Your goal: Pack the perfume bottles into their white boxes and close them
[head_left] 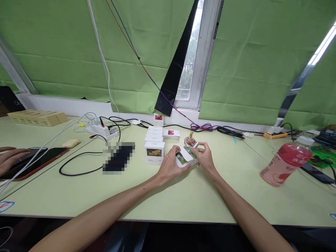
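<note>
- Forearms point(112, 201) are angling inward over the pale surface point(170, 206).
- Left grip point(170, 164) is clasping a white box point(181, 159), flap toward the right grip point(207, 159).
- Right grip, nearer, is pinching a silvery-ended item point(195, 145), its long axis slanting away rightward.
- Gold-capped bottle point(190, 140) is standing just beyond.
- Green blinds point(141, 80) are hanging behind.

Through the head camera I see a pale yellow-green counter point(231, 203). On it, a row of small white boxes point(154, 154) stands near its middle, a small bottle with a gold top point(190, 140) to their right. I make out a pink-labelled drink bottle point(287, 161) at right, and a white power strip point(101, 132) and yellowish cartons point(38, 118) at left.
</note>
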`<state>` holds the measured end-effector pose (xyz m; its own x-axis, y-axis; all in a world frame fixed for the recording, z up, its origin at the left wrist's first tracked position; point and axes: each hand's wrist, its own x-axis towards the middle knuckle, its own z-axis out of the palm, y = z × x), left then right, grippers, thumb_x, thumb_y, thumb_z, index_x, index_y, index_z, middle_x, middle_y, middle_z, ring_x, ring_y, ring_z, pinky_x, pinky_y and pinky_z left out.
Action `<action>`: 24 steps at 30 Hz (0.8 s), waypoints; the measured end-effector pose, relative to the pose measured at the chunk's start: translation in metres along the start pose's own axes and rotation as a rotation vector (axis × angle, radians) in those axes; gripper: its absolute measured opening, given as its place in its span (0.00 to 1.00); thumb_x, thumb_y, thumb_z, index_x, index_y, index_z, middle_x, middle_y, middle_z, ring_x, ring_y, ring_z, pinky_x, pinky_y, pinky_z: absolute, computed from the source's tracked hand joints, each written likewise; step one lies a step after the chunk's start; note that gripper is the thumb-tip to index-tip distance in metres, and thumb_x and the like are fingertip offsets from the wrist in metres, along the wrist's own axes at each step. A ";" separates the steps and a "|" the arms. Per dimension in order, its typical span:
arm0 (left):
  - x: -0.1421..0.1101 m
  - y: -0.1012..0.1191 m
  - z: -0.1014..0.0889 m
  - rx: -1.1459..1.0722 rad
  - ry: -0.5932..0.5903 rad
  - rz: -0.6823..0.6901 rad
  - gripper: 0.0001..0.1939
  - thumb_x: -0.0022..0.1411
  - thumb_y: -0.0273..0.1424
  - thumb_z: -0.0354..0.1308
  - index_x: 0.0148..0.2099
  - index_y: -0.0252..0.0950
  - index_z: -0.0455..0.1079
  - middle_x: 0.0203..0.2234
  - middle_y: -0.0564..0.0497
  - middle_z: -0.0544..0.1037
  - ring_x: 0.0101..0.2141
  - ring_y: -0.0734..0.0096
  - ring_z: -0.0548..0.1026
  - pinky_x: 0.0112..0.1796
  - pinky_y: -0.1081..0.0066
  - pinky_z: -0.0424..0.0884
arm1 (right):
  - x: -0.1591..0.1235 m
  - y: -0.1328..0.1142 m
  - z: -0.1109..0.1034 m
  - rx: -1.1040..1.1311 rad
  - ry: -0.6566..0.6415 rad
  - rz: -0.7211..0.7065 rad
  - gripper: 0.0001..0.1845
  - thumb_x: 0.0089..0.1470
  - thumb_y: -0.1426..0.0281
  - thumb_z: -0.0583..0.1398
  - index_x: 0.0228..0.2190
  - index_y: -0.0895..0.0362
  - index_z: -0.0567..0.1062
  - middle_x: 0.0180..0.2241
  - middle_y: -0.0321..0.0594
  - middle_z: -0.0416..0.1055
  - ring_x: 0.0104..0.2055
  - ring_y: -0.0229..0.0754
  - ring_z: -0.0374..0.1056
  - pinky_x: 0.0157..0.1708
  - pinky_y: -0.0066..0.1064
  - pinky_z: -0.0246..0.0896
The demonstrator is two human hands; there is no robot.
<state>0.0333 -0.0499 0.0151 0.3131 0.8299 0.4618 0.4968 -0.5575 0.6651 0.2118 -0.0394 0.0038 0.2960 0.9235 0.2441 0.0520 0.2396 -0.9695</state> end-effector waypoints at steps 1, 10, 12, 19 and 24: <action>0.000 0.000 0.000 -0.004 0.002 0.000 0.29 0.50 0.43 0.69 0.49 0.40 0.59 0.42 0.49 0.74 0.42 0.58 0.75 0.38 0.64 0.70 | 0.000 0.000 0.000 0.002 -0.001 0.003 0.31 0.43 0.52 0.71 0.42 0.53 0.65 0.23 0.33 0.75 0.17 0.36 0.63 0.15 0.23 0.52; -0.001 0.000 0.000 -0.013 0.006 -0.006 0.28 0.52 0.44 0.68 0.49 0.40 0.60 0.40 0.49 0.75 0.39 0.59 0.75 0.36 0.65 0.69 | 0.002 0.000 0.000 -0.030 -0.029 0.025 0.30 0.43 0.52 0.69 0.42 0.53 0.65 0.22 0.32 0.74 0.17 0.37 0.63 0.12 0.22 0.51; -0.001 0.000 0.000 -0.009 0.007 -0.005 0.28 0.52 0.45 0.68 0.48 0.39 0.60 0.40 0.49 0.75 0.40 0.59 0.76 0.36 0.65 0.69 | 0.002 0.000 -0.001 -0.033 -0.036 0.027 0.31 0.43 0.52 0.69 0.42 0.53 0.65 0.22 0.32 0.75 0.17 0.37 0.63 0.11 0.22 0.51; -0.002 0.006 -0.001 -0.022 -0.003 -0.029 0.29 0.52 0.48 0.67 0.48 0.39 0.61 0.39 0.48 0.77 0.38 0.58 0.76 0.36 0.64 0.69 | 0.002 -0.001 -0.001 -0.044 -0.064 0.039 0.30 0.45 0.53 0.69 0.43 0.53 0.65 0.22 0.32 0.75 0.17 0.38 0.63 0.11 0.23 0.52; -0.001 0.006 -0.002 -0.034 -0.006 -0.050 0.28 0.51 0.45 0.68 0.48 0.39 0.61 0.38 0.48 0.77 0.38 0.58 0.76 0.35 0.64 0.69 | 0.001 -0.004 -0.001 -0.068 -0.058 0.050 0.30 0.45 0.53 0.69 0.44 0.53 0.66 0.22 0.33 0.75 0.17 0.38 0.64 0.12 0.23 0.53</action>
<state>0.0345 -0.0548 0.0198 0.2935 0.8568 0.4239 0.4841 -0.5156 0.7070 0.2132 -0.0400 0.0079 0.2445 0.9500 0.1944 0.1033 0.1739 -0.9793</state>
